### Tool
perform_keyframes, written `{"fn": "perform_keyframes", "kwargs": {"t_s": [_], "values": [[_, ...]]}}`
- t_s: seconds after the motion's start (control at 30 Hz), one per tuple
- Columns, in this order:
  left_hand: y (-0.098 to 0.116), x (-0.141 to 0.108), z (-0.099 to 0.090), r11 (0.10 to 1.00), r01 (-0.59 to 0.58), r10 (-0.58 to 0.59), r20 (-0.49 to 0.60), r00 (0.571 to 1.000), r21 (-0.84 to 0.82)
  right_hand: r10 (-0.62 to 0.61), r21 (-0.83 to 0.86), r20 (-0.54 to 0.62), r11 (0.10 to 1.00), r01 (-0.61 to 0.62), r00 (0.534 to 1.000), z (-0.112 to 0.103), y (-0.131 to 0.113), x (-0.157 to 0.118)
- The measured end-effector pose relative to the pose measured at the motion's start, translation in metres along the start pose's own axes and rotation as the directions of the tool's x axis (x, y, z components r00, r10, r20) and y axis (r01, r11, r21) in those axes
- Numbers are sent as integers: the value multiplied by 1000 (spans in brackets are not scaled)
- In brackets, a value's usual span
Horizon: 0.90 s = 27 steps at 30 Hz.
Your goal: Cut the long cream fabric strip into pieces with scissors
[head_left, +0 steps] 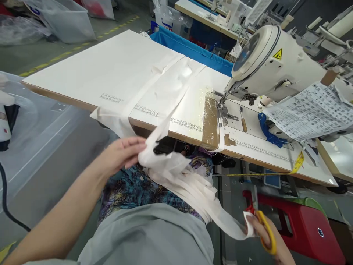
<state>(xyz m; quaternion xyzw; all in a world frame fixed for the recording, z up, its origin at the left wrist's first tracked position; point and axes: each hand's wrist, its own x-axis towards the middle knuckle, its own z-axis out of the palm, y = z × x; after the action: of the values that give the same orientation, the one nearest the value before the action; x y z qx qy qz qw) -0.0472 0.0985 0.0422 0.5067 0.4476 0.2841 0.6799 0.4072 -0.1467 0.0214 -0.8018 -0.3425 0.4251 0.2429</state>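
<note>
Currently, two bare hands are seen at the near edge of one white tabletop (91, 73). Pale, thin fabric strips (190, 184) are gathered in one loose, crumpled bundle over the lap, where a blue and purple patterned cloth (129, 198) is partly covered by them; lengths of the same soft material are also laid across the tabletop and draped over its edge. By the left hand (124, 152), the fabric is pinched at the fingertips, the fingers being drawn together and slightly bent. By the right hand (261, 233), one pair of scissors (268, 233) with smooth, rounded yellow handles is held, the fingers being curled at the loops, and one strip end is gripped beside them.

One cream sewing machine (264, 62) with a rounded, glossy head is mounted on the tabletop, and one handwritten paper sheet (314, 110) is hung at its side. Beside the needle area, one wooden-handled tool (243, 121) is laid, with one crumpled blue cloth (268, 132) farther right. Shiny brown tape (210, 121) is stuck across the table edge. Below, one yellow tape measure (298, 163) and one hard red plastic stool (309, 224) are seen.
</note>
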Motion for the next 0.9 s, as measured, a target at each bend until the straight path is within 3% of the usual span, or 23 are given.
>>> {"fn": "perform_keyframes", "kwargs": {"t_s": [0.07, 0.13, 0.17, 0.23, 0.3, 0.37, 0.4, 0.57, 0.73, 0.9], "values": [[-27, -17, 12, 993, 116, -116, 67, 991, 5, -19, -178, -62, 984, 7, 998, 10, 3, 5], [-46, -28, 27, 985, 172, -172, 119, 978, 11, -99, -245, -93, 967, 74, 991, 32, -5, 8], [-53, -31, 36, 983, 186, -185, 144, 972, 3, -139, -237, -52, 964, 123, 989, 47, -14, 9], [-62, -36, 51, 978, 206, -195, 182, 964, -45, -209, -149, 173, 961, 235, 963, 78, -37, 9], [-65, -40, 64, 968, 220, -195, 191, 962, -123, -251, -25, 491, 953, 301, 835, 108, -63, 10], [-67, -43, 72, 956, 233, -200, 182, 963, -178, -266, -2, 672, 932, 361, 691, 130, -88, 15], [-68, -45, 74, 953, 237, -204, 178, 963, -191, -269, -24, 716, 913, 407, 644, 138, -99, 19], [-75, -50, 71, 940, 271, -244, 144, 959, -208, -260, -149, 810, 775, 614, 526, 159, -131, 42], [-81, -51, 68, 928, 296, -270, 138, 953, -226, -272, -217, 821, 664, 716, 501, 169, -142, 48], [-83, -49, 67, 926, 298, -275, 125, 953, -230, -354, -355, 741, 515, 780, 571, 169, -144, 42]]}}
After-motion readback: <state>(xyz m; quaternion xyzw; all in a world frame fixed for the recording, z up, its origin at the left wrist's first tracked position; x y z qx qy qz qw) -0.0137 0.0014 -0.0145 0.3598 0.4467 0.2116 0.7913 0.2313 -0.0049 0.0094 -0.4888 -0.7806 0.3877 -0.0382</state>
